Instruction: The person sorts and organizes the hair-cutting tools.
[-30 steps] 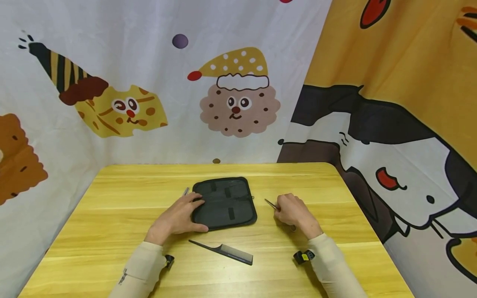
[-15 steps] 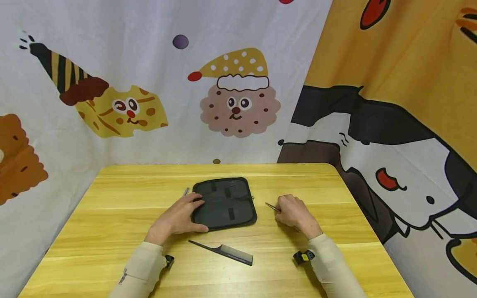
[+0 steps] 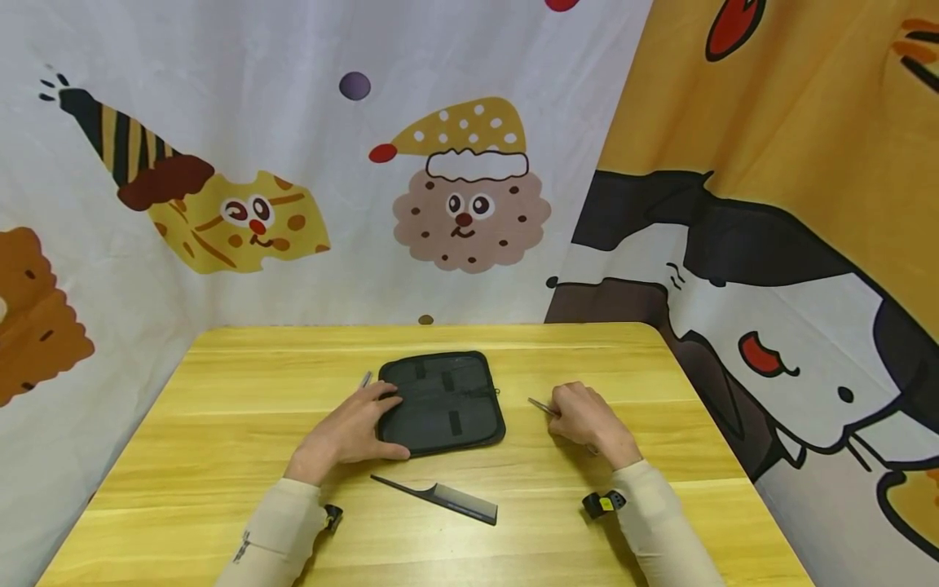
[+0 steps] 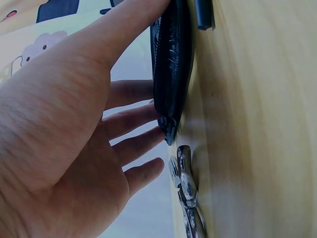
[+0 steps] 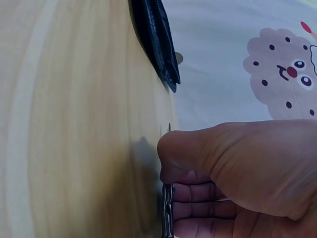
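Observation:
My left hand (image 3: 355, 424) rests spread on the left edge of a flat black zip case (image 3: 440, 408), its thumb at the near corner. Dark elastic loops show across the case's face. In the left wrist view my fingers lie fairly straight along the case (image 4: 171, 64). Beside that hand, a shiny metal tool (image 4: 187, 188) lies on the table; only its silver tip (image 3: 365, 379) shows in the head view. To the right of the case, my right hand (image 3: 587, 420) pinches a pair of scissors (image 3: 543, 406) low over the table, blades pointing left. Curled fingers cover their middle.
A black rat-tail comb (image 3: 462, 499) lies on the wooden table (image 3: 279, 359) in front of the case. Behind the table hangs a printed cartoon curtain (image 3: 293, 106). A small black camera is strapped to each wrist.
My right hand has shifted slightly to the right with the scissors. My left hand, the case and the comb stay where they were.

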Demonstrator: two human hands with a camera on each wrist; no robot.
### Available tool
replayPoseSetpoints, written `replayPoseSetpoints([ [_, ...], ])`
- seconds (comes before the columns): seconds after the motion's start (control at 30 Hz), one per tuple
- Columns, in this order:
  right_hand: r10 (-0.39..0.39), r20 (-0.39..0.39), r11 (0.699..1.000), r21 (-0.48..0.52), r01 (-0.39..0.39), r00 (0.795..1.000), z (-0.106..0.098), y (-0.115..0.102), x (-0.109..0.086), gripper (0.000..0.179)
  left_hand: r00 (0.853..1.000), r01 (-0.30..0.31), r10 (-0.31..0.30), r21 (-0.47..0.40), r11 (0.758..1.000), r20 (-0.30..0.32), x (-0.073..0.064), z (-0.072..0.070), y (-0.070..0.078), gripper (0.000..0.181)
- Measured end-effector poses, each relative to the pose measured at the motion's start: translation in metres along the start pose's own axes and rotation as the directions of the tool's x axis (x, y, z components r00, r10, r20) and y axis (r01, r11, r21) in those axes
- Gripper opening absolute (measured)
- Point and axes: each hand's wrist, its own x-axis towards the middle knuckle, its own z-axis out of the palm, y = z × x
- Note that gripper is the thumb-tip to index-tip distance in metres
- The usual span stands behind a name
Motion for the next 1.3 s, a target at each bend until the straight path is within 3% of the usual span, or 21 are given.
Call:
replayPoseSetpoints([
  [0.2, 0.017, -0.009, 0.999, 0.029, -0.017, 1.0, -0.005, 0.001, -0.002, 0.023, 1.0, 0.001, -0.001, 0.002, 1.0, -0.001, -0.001, 0.001, 0.0, 0.1],
  [0.43, -0.011, -0.022, 0.998, 0.064, 0.012, 1.0, -0.007, 0.006, 0.0, 0.014, 1.0, 0.001, -0.001, 0.001, 1.0, -0.003, 0.0, 0.001, -0.001, 0.1],
  [0.67, 0.013, -0.027, 0.987, 0.16, -0.009, 1.0, -0.015, 0.008, -0.002, 0.007, 1.0, -0.002, 0.002, 0.006, 1.0, -0.001, 0.0, 0.001, 0.0, 0.099],
  [0.93, -0.01, -0.097, 0.974, 0.224, 0.031, 0.995, -0.025, 0.015, -0.005, 0.009, 1.0, -0.006, 0.006, 0.002, 1.0, -0.003, 0.0, 0.002, -0.001, 0.1],
  [1.3, -0.02, -0.086, 0.921, 0.386, 0.052, 0.996, -0.029, 0.028, -0.005, 0.015, 1.0, -0.013, 0.013, -0.001, 1.0, -0.009, 0.0, 0.002, 0.0, 0.1],
])
